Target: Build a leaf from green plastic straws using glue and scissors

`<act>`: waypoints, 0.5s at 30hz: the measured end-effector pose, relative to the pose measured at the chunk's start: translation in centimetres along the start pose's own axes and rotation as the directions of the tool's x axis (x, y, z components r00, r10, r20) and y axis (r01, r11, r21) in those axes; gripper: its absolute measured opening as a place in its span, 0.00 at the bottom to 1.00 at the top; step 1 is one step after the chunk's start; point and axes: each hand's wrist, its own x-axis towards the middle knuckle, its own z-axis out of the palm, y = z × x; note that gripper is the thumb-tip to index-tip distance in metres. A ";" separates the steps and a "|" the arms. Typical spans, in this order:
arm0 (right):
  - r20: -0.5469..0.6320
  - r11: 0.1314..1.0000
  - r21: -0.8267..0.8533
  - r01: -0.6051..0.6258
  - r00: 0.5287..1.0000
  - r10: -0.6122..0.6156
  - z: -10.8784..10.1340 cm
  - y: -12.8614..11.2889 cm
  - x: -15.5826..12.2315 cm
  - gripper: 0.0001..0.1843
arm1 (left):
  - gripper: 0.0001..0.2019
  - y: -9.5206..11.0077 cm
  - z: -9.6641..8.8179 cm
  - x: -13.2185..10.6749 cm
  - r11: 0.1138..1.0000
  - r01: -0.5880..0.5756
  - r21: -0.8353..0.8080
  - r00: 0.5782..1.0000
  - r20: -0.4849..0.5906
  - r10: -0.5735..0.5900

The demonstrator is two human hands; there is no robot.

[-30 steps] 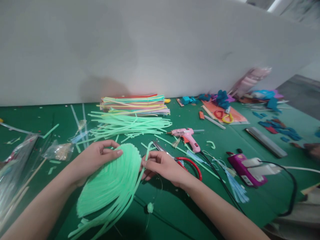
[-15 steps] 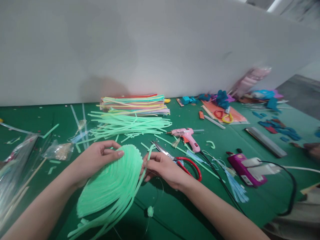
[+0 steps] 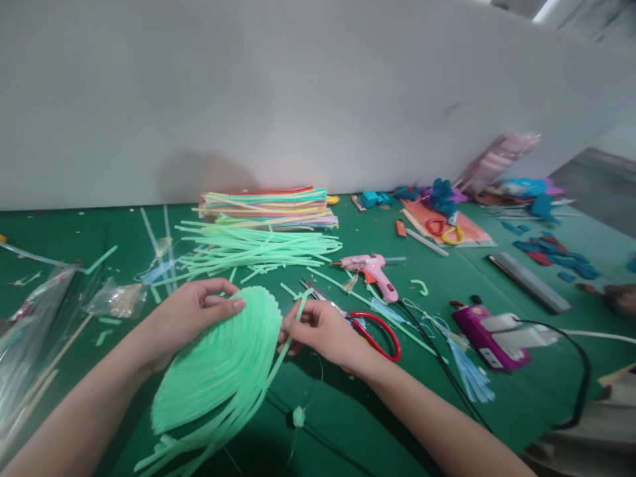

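A mint-green leaf shape made of pipe cleaners (image 3: pixel 218 371) laid side by side is held in my left hand (image 3: pixel 199 318), thumb on its upper face and the other fingers mostly behind it. At its right edge, my right hand (image 3: pixel 313 331) pinches a loose green pipe cleaner (image 3: pixel 299 308) between thumb and fingers. Several long loose ends trail from the leaf's right side toward the lower left. Just beyond my right hand lie scissors (image 3: pixel 375 331) with red handles, their blades partly hidden behind it.
Behind the hands lie a pile of green pipe cleaners (image 3: pixel 263 245) and a multicoloured bundle (image 3: pixel 268 207). A pink glue gun (image 3: pixel 372 270) and a purple power strip (image 3: pixel 489 338) with plugs are to the right. Plastic bags (image 3: pixel 116 299) lie left. Another person's hand (image 3: pixel 621 299) shows at the right edge.
My right hand has shifted slightly right, and the pipe cleaner pinched in it leans a little further from the leaf. My left hand has barely moved.
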 end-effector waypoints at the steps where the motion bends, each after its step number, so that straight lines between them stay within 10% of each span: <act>1: -0.018 0.999 -0.039 0.021 1.000 -0.022 0.0 0.0 0.0 0.12 | 0.17 0.0 0.0 0.0 1.000 0.002 0.003 1.000 0.001 -0.002; 15: 0.094 1.000 -0.018 0.007 0.996 -0.006 -0.9 -0.1 0.1 0.17 | 0.16 0.3 0.0 0.1 1.000 0.006 -0.014 1.000 0.008 -0.006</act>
